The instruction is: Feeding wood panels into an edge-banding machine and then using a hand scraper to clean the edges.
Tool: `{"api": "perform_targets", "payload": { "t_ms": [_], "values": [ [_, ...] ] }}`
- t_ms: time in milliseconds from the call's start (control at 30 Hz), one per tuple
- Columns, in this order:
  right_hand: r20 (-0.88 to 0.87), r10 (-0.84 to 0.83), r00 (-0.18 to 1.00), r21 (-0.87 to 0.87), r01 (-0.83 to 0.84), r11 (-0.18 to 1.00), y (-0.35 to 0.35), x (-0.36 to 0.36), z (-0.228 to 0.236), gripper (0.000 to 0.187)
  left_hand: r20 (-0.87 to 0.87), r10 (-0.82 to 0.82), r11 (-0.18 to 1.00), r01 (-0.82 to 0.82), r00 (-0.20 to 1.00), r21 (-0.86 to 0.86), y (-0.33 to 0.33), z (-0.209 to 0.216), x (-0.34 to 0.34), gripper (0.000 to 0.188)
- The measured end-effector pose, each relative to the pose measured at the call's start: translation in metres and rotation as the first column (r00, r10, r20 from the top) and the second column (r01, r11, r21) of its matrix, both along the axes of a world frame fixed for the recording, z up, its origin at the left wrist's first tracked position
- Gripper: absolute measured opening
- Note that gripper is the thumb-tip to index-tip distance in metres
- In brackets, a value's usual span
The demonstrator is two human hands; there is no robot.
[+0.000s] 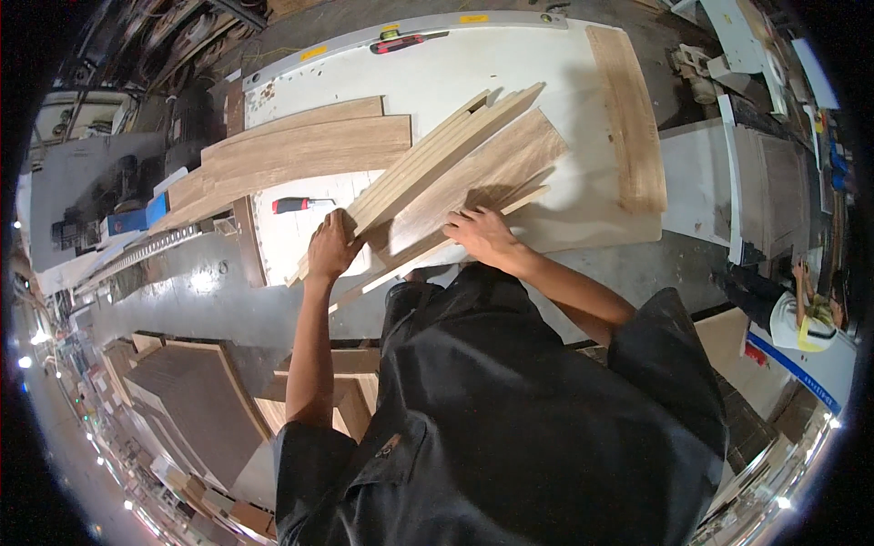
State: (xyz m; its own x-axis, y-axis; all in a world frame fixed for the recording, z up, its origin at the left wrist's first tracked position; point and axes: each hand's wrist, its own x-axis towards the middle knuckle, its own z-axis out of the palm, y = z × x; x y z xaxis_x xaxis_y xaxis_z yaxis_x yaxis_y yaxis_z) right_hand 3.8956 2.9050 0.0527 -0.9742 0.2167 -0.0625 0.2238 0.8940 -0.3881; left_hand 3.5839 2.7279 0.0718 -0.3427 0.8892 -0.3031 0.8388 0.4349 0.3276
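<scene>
A bundle of long, pale wooden strips lies diagonally across the white tabletop. My left hand is closed over the bundle's near end, its thumb pointing toward the plank. Beside the bundle, on its right, is a wider wood-grain plank. Along that plank's near side runs a narrow wooden strip. My right hand curls its fingers over this strip and the plank's edge; the fingertips are partly hidden. A hand tool with a red and black handle lies just left of my left hand.
More wood-grain planks overhang the table's left side. Another plank lies along the right edge. At the far edge are a long level and a red and black knife. Stacked panels stand behind left; another person is far right.
</scene>
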Motion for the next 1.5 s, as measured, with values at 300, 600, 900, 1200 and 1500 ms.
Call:
{"api": "perform_targets", "payload": {
  "t_ms": [300, 600, 900, 1200, 1500],
  "values": [
    [0.082, -0.005, 0.997, -0.039, 0.008, 0.999, 0.000, 0.000, 0.005, 0.030, -0.036, 0.090, 0.994, -0.087, 0.995, 0.066, 0.032, 0.001, 0.007, 0.061],
    [0.170, 0.077, 0.982, -0.089, -0.063, 0.994, 0.006, 0.007, -0.001, 0.031, -0.057, 0.120, 0.989, -0.115, 0.991, 0.093, 0.027, -0.002, 0.011, 0.053],
    [0.397, 0.017, 0.918, -0.041, 0.000, 0.999, 0.022, 0.017, 0.004, 0.037, 0.011, 0.175, 0.983, -0.175, 0.985, 0.047, 0.020, -0.010, 0.005, 0.067],
    [0.495, 0.093, 0.864, -0.407, 0.136, 0.903, 0.061, -0.010, 0.000, 0.092, -0.023, 0.147, 0.984, -0.143, 0.989, 0.109, 0.027, -0.008, 0.007, 0.060],
    [0.557, -0.023, 0.830, 0.005, 0.025, 1.000, 0.070, -0.050, -0.041, 0.100, -0.028, 0.174, 0.983, -0.172, 0.984, 0.057, 0.024, -0.006, 0.009, 0.066]
  ]
}}
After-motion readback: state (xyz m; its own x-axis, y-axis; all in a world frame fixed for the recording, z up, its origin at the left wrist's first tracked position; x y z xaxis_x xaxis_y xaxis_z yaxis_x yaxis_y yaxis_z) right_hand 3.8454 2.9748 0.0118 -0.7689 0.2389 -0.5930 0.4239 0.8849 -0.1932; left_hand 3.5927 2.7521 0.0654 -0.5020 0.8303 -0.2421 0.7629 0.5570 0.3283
